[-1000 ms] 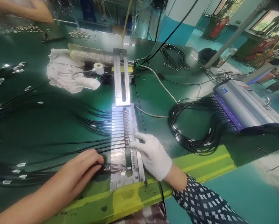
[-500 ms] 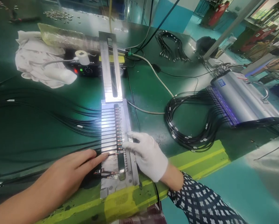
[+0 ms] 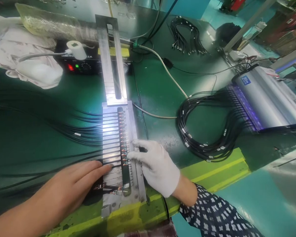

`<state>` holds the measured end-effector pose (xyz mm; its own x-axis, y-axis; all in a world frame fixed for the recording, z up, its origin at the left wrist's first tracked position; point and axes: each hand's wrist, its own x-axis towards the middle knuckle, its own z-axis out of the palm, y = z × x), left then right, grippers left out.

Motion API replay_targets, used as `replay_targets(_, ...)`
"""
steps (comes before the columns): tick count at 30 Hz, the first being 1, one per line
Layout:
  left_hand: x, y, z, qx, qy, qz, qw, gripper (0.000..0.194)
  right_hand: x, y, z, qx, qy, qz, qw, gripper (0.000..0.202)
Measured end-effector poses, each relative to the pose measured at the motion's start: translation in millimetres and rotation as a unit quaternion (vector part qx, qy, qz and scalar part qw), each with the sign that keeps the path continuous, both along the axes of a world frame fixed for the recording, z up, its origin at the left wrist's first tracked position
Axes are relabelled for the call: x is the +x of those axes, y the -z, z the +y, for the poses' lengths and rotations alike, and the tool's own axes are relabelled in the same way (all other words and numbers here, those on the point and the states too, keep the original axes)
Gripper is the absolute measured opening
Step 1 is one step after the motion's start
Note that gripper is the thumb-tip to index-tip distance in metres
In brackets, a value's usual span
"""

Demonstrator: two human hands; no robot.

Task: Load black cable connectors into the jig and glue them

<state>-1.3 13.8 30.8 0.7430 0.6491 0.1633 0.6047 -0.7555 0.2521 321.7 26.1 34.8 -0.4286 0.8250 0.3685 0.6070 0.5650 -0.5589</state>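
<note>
A slotted metal fixture (image 3: 110, 200) lies near the table's front edge, with several black cables (image 3: 88, 127) set side by side across it and their stripped ends over its dark slot. My bare left hand (image 3: 76, 177) rests at the fixture's left side, its fingertips on a cable; whether it pinches the cable is too small to tell. From the right, my white-gloved right hand (image 3: 155, 164) touches the fixture's right rail and the cable ends, with thumb and forefinger apart. A few loose cable ends with metal connectors (image 3: 117, 191) lie on the lower part of the fixture.
Behind the fixture are a slotted metal plate (image 3: 104, 62), a black control box (image 3: 91, 67), a white cloth (image 3: 12, 49) and a plastic-wrapped roll (image 3: 51, 26). To the right lie a coiled cable bundle (image 3: 181, 131), a silver machine (image 3: 269, 98) and another bundle (image 3: 174, 29).
The view has shifted slightly, so the fixture and back objects appear further left. Both hands stay at nearly the same place on the fixture.
</note>
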Motion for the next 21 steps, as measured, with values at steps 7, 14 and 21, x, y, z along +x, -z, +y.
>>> replay_targets(7, 4, 0.7, -22, -0.004, -0.084, 0.019, 0.996, 0.091, 3, -2.3, 2, -0.002, -0.023, -0.002, 1.0, 0.037)
replay_targets(14, 6, -3.5, -29, -0.039, -0.094, -0.016, 0.995, 0.065, 1, 1.2, -1, 0.032, -0.032, 0.0, 0.999, 0.036)
replay_targets(21, -19, -3.8, -45, -0.085, -0.13, -0.056, 0.986, 0.021, 1, 1.0, -5, 0.019, -0.01, 0.004, 1.0, 0.048)
